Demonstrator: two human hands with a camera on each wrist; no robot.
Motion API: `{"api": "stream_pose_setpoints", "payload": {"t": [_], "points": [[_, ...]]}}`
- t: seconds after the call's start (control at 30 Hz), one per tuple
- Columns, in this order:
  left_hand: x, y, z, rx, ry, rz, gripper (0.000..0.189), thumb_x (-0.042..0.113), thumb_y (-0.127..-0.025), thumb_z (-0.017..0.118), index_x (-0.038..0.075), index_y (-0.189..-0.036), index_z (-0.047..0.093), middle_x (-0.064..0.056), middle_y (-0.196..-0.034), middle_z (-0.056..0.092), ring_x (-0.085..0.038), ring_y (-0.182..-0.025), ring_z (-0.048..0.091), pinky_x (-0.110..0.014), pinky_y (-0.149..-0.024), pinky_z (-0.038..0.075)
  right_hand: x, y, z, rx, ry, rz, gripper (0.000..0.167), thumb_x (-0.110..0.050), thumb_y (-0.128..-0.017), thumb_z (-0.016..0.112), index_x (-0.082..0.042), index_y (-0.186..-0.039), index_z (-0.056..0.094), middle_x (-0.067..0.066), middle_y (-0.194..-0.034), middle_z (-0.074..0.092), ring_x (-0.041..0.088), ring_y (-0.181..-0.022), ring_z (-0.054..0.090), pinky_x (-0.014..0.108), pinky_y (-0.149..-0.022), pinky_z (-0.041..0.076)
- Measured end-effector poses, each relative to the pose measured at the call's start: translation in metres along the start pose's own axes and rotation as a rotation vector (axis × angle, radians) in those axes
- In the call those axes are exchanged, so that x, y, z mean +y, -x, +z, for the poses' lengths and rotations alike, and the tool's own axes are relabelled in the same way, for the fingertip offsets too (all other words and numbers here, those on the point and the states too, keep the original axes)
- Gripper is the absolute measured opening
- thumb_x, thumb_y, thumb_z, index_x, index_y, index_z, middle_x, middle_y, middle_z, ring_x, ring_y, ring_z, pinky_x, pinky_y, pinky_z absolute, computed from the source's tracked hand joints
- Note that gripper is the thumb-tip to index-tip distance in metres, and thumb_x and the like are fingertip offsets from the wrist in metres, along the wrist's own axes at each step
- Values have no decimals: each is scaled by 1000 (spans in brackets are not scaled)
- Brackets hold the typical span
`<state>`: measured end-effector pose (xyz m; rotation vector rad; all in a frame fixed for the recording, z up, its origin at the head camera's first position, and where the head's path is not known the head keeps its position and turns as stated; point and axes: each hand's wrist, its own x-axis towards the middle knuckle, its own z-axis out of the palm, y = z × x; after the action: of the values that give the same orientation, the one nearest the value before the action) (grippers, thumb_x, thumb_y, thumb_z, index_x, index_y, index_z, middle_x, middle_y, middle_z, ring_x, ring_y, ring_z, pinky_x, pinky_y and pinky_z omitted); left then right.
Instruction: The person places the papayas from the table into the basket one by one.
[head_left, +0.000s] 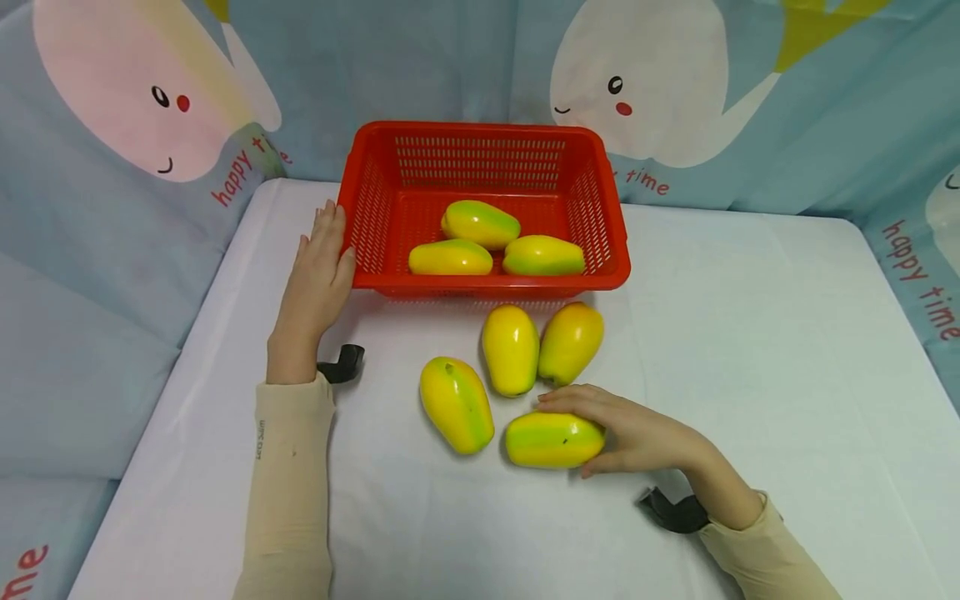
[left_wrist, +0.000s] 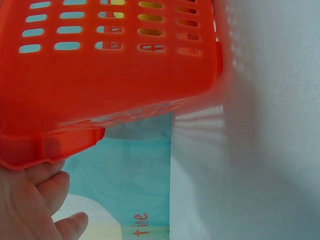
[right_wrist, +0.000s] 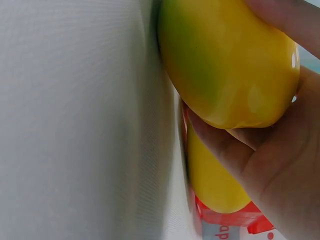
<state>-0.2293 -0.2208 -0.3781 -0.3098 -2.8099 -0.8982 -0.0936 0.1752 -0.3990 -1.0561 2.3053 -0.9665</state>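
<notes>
In front of the red plastic basket, the right hand curls round a glossy yellow-green oval fruit, likely firm, slippery, best gripped mid-body; the left hand, fingers extended, touches the basket's left side.

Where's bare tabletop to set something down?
Biggest: tabletop right of the red basket, between back curtain and right hand. Also the near strip between left sleeve and right sleeve, nearer than the fruits. Crowded: just in front of the basket, four fruits, one in the right hand; three more lie inside it.
</notes>
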Motion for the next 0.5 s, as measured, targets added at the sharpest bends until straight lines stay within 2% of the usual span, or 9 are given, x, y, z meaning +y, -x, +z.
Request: {"api": "stream_pose_setpoints", "payload": {"t": [0.5], "points": [[-2,0,1,5,1,0,58,24,-98,35,6,-150,16,-7,-157,11,-20,-144,5,-47,-115,5,-2,-1,0,19,-14,22,75,-20,-74,81,-20,-139,45,-2,-140,45,21,-131,37,46,-106,33]]}}
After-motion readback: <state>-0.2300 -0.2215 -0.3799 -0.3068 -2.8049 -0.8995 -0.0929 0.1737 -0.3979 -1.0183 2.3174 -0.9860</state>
